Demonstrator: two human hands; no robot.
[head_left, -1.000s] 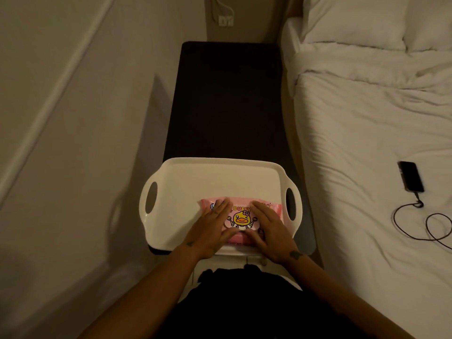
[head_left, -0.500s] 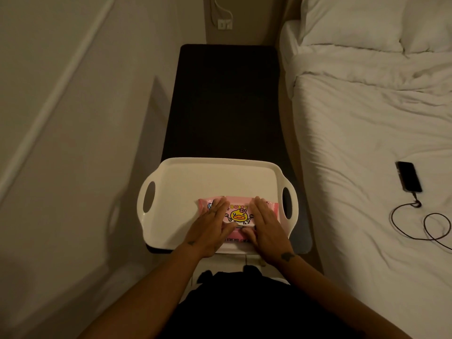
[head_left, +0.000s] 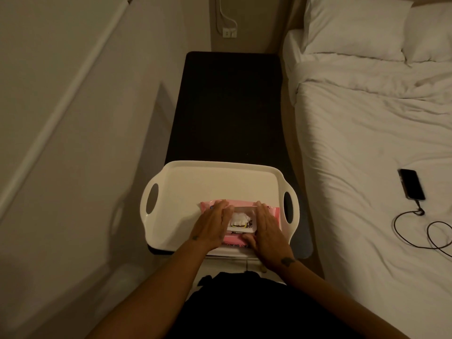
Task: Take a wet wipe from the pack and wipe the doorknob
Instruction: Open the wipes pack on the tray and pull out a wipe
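A pink wet wipe pack (head_left: pixel 231 240) lies at the near side of a white tray (head_left: pixel 195 187). Its label flap is peeled back toward me, and a white wipe (head_left: pixel 241 217) shows in the opening. My left hand (head_left: pixel 211 227) lies flat on the pack's left half and holds it down. On the right half rests my right hand (head_left: pixel 267 231), fingers along the opening and thumb at the folded flap. No doorknob is in view.
The tray sits on the near end of a long black bench (head_left: pixel 230 106) between a wall on the left and a white bed (head_left: pixel 367 143) on the right. A phone (head_left: pixel 412 184) with a black cable (head_left: pixel 428 231) lies on the bed.
The duck-printed flap, closed before, is now peeled open and a white wipe shows. Both hands stayed on the pack.
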